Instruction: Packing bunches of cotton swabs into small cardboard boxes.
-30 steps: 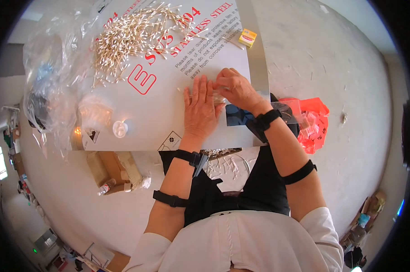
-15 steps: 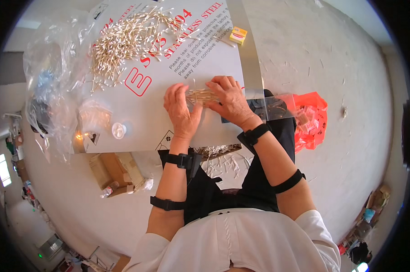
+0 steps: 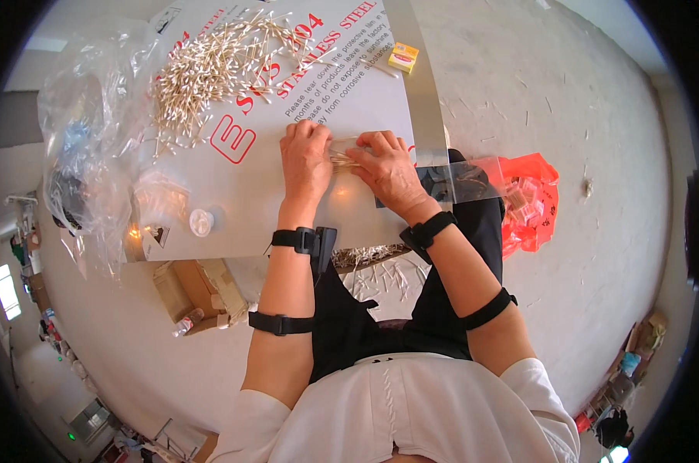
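Here, two hands [image 3: 307, 166] [image 3: 389, 171] clamped on one swab bundle [image 3: 341, 160], one swab heap [image 3: 203, 81] and one yellow box [image 3: 402, 58] beyond.

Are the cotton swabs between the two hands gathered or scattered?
Gathered: these cotton swabs lie close together between the left hand and the right hand, partly hidden by fingers.

On the surface [image 3: 245, 208], the left grip [image 3: 306, 166] and right grip [image 3: 388, 171] covered much of the cotton swabs [image 3: 340, 161] between them, too blurred to count. The surface's far edge was cut off by the picture's top. Beneath its near edge, a heap of swabs [image 3: 365, 257] was partly hidden. To its left, the clear plastic bag's [image 3: 106, 69] contents were indistinct; far to its right, piled goods [image 3: 623, 374] were too small to identify.
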Action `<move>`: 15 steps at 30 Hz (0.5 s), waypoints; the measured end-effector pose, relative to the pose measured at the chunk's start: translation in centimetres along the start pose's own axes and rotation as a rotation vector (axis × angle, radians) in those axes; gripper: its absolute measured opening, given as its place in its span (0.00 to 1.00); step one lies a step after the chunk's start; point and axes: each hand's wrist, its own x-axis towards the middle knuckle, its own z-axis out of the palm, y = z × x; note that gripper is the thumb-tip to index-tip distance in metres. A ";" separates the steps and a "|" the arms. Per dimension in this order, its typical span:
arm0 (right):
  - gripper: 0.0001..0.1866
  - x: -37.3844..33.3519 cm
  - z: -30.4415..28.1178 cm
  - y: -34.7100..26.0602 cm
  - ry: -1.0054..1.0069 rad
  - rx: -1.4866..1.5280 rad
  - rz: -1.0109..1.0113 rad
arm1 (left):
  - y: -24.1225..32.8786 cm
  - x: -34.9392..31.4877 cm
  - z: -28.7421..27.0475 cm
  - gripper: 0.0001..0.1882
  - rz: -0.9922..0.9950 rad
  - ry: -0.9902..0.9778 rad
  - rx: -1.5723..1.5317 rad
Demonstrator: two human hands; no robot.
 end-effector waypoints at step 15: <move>0.08 -0.6 -0.5 0.1 0.120 0.062 0.027 | 3.9 -5.7 0.7 0.24 0.072 -0.134 0.069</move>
